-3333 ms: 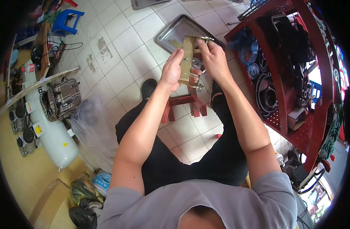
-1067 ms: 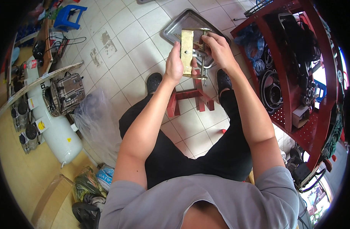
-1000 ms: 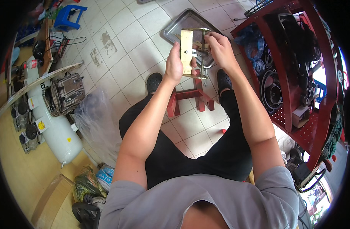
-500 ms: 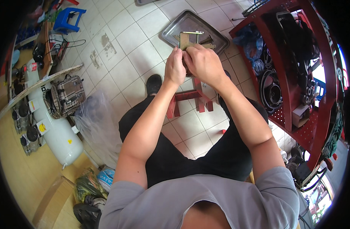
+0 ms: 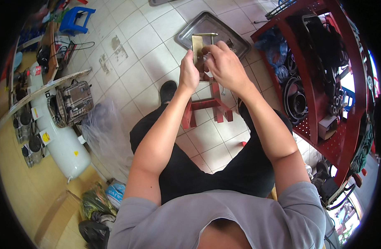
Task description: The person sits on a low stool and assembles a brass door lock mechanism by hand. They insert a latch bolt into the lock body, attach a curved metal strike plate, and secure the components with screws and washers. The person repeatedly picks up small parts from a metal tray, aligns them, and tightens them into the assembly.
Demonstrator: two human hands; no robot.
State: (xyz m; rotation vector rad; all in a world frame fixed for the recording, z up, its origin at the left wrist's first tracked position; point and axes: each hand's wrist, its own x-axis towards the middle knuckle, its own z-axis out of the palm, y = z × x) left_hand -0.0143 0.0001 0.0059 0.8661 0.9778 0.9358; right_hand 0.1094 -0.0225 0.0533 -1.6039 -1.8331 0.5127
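A brass-coloured flat metal piece [image 5: 197,44] with a crossbar at its far end stands up between my hands, above the near edge of a grey metal tray [image 5: 185,36]. My left hand [image 5: 189,74] is closed against its left side, with most fingers hidden behind it. On the other side my right hand [image 5: 227,68] has its fingers bent and pinched together close to the piece; what they hold, if anything, I cannot make out. Just below the hands is a red metal stand [image 5: 205,103], its top partly covered by them.
Small metal parts [image 5: 229,43] lie in the tray. To the right rises a red metal rack [image 5: 323,143] with belts and tools. At the left are a white tank [image 5: 66,153], a plaid bag [image 5: 76,103], a clear plastic bag [image 5: 107,130] and a blue stool [image 5: 74,20].
My right hand has drawn slightly away to the right from my left, its fingers lifting and bending. A yellowish strip that stuck out beyond it no longer shows. My left hand has barely moved.
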